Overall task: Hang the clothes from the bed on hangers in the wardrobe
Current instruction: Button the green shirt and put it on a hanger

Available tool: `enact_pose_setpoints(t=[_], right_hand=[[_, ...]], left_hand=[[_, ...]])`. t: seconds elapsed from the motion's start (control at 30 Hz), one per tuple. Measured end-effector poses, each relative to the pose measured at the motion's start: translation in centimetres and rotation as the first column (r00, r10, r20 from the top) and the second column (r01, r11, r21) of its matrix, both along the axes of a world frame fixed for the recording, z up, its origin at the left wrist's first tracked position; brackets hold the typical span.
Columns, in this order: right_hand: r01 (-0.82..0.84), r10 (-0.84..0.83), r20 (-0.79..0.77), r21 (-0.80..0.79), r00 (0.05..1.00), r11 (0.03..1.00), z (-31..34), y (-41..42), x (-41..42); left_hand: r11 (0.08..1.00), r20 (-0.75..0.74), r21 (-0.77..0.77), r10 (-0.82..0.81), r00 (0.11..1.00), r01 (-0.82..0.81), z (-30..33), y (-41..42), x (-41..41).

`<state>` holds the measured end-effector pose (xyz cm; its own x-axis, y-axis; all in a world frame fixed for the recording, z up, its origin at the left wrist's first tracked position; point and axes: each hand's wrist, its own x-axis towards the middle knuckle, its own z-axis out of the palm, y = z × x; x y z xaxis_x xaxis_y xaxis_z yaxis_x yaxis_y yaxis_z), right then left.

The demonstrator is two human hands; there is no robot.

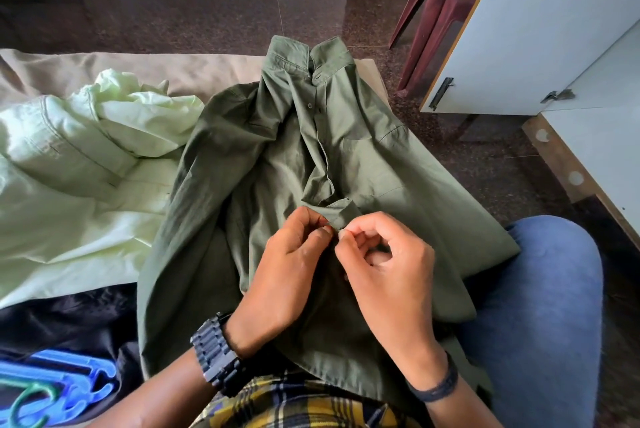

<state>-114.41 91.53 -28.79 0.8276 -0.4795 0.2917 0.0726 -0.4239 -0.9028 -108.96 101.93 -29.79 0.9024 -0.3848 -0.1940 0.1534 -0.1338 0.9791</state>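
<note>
An olive green shirt lies spread over the bed corner and my lap, collar pointing away from me. My left hand and my right hand meet at the shirt's front placket, each pinching the fabric edge at a button. A pale green shirt lies crumpled on the bed to the left. Blue hangers and a green hanger lie at the lower left on a dark garment.
The bed has a beige sheet. A white wardrobe door with a metal handle stands open at the right. A dark red plastic chair stands behind it. My knee in blue jeans is at the lower right.
</note>
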Motion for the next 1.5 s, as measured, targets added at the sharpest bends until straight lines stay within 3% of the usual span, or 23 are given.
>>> enact_pose_setpoints(t=[0.03,0.13,0.2,0.27,0.3,0.37,0.47,0.57,0.67,0.8,0.93,1.03,1.17,1.23,1.3,1.37,1.43,1.5], right_hand=[[-0.024,0.028,-0.05,0.096,0.998,0.995,0.0,-0.1,0.1],[-0.126,0.234,-0.257,0.377,0.938,0.918,0.0,-1.9,0.7],[-0.206,0.293,-0.48,0.227,0.827,0.952,-0.6,-3.6,1.2],[-0.327,0.211,-0.665,-0.053,0.717,0.944,-1.2,-4.6,1.6],[-0.367,0.178,-0.705,-0.126,0.686,0.922,-1.3,-4.7,1.7],[-0.404,0.16,-0.723,-0.177,0.673,0.897,-1.1,-4.5,2.0],[-0.413,0.135,-0.629,-0.319,0.765,0.853,0.3,-3.5,2.9],[-0.505,0.322,-0.513,-0.271,0.796,0.819,2.7,-0.6,4.2],[-0.733,0.608,-0.486,-0.104,0.627,0.672,3.5,4.2,5.6],[-0.904,0.795,-0.498,0.05,0.346,0.425,2.2,11.7,6.9],[-0.964,0.847,-0.505,0.094,0.17,0.249,-0.2,19.1,6.8],[-0.979,0.867,-0.468,0.021,0.169,0.203,-1.7,23.2,6.0],[-0.953,0.835,-0.461,-0.173,0.3,0.247,-4.4,26.5,6.2],[-0.95,0.794,-0.522,-0.191,0.312,0.247,-6.1,26.9,6.7],[-0.941,0.737,-0.588,-0.257,0.332,0.219,-7.6,27.0,6.6],[-0.914,0.688,-0.618,-0.368,0.38,0.174,-8.6,27.2,6.4],[-0.877,0.656,-0.622,-0.46,0.428,0.137,-8.9,27.4,6.1],[-0.864,0.656,-0.611,-0.487,0.444,0.131,-8.7,27.5,6.1]], left_hand=[[1.0,0.042,0.021,-0.007,0.999,0.006,-0.1,0.1,0.1],[0.988,-0.015,-0.07,-0.143,0.99,0.141,-0.3,1.2,1.0],[0.939,0.026,0.139,-0.322,0.946,0.315,-0.9,2.2,1.9],[0.784,0.06,0.47,-0.486,0.872,0.405,-1.7,3.1,2.3],[0.713,0.051,0.563,-0.535,0.843,0.418,-1.9,3.4,2.3],[0.683,0.029,0.59,-0.552,0.834,0.431,-2.0,4.0,2.1],[0.793,0.076,0.492,-0.45,0.89,0.359,-1.1,5.2,1.8],[0.892,0.18,0.414,-0.277,0.944,0.182,0.6,8.2,1.7],[0.899,0.221,0.436,-0.147,0.964,0.037,1.4,13.0,1.1],[0.847,0.223,0.508,0.047,0.974,-0.157,1.1,20.1,-1.3],[0.626,0.313,0.675,0.236,0.92,-0.39,-0.1,26.9,-4.9],[0.442,0.382,0.737,0.351,0.855,-0.511,-1.0,30.7,-6.6],[0.188,0.47,0.768,0.483,0.739,-0.612,-3.8,33.9,-6.9],[0.183,0.426,0.815,0.455,0.782,-0.55,-5.7,34.2,-6.6],[0.227,0.242,0.898,0.459,0.855,-0.376,-7.5,33.3,-6.2],[0.208,0.116,0.953,0.428,0.896,-0.222,-9.3,32.1,-6.5],[0.156,0.14,0.963,0.404,0.904,-0.219,-10.1,31.0,-7.0],[0.154,0.25,0.926,0.429,0.868,-0.343,-10.4,30.7,-7.5]])
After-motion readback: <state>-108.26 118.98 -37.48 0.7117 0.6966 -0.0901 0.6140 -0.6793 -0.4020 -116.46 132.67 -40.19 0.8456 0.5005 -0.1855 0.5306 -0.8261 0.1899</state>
